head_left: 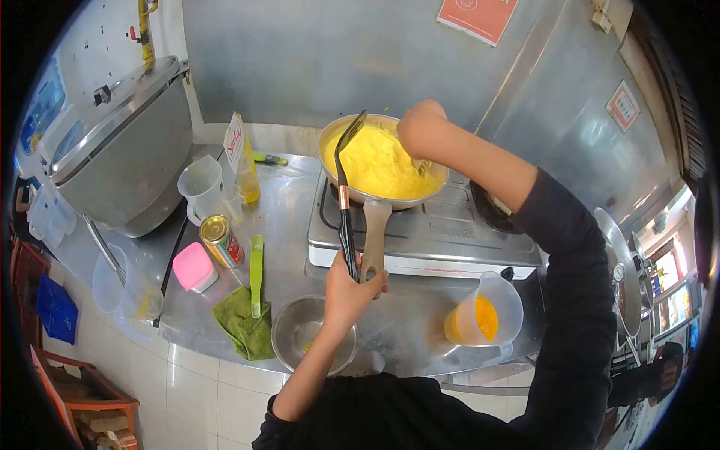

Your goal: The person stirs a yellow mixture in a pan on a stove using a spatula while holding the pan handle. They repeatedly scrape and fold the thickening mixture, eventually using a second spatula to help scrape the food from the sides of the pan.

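A metal frying pan full of yellow scrambled egg sits on a steel gas stove. My left hand grips the pan's handle together with a black slotted spatula, whose head rests on the pan's left rim. My right hand is closed over the pan's far side, holding a utensil that dips into the egg; the tool itself is mostly hidden.
A plastic jug of orange liquid stands right of my left hand. An empty steel bowl, green cloth, green peeler, tin can, pink container, clear jug and large steel pot lie to the left.
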Demonstrator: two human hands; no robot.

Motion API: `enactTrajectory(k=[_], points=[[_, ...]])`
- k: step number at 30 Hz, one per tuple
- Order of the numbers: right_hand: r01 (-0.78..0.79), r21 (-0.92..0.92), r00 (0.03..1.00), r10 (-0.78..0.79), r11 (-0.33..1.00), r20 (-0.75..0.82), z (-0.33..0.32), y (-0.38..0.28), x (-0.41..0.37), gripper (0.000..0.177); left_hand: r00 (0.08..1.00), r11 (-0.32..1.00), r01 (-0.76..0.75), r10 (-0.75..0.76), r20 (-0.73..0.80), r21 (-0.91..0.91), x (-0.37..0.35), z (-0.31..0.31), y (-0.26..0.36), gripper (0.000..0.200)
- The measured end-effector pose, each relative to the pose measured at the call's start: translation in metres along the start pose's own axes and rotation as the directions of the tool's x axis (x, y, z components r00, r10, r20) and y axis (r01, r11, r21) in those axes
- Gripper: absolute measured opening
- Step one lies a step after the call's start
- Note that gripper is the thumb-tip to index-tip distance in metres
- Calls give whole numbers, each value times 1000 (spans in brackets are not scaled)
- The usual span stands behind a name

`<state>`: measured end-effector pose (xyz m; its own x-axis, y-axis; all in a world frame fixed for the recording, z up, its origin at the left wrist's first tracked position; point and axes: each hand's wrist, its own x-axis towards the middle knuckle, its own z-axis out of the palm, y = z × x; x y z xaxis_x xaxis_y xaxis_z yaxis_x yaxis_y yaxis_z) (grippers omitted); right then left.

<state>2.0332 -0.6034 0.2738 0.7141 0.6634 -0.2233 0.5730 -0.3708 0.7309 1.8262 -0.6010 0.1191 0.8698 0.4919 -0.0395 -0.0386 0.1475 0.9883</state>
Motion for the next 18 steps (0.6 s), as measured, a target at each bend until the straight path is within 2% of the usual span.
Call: enactTrajectory(k=[2,7,10,12,14,15,17,18], points=[[-30,-6,1000,30,1000,7,11,-5,10,17,1000,1000,-30,30,-8,3,-4,-1,-3,33],[28,4,999,-28,1000,24,-4,-8,2,19,1000,999,-17,16,-21,-40,-3,-1,-1,32],[43,6,995,-43,999,85,-17,17,-17,21,1000,1000,-31,31,1,-3,-2,-3,-3,31],[-37,88,953,9,995,304,-23,45,-16,22,1000,1000,-10,10,7,-4,-1,-3,-2,31],[20,300,942,-119,954,315,-4,79,-14,24,1000,1000,9,-9,14,-4,-1,-4,0,31],[20,298,942,-118,954,315,3,88,-20,24,1000,1000,9,-9,27,3,-1,-5,2,31],[207,555,926,-344,805,153,17,104,-34,25,999,1000,9,-10,45,8,-1,-5,2,31],[205,554,927,-342,807,156,25,110,-40,25,999,1000,8,-8,44,6,0,-4,2,31]])
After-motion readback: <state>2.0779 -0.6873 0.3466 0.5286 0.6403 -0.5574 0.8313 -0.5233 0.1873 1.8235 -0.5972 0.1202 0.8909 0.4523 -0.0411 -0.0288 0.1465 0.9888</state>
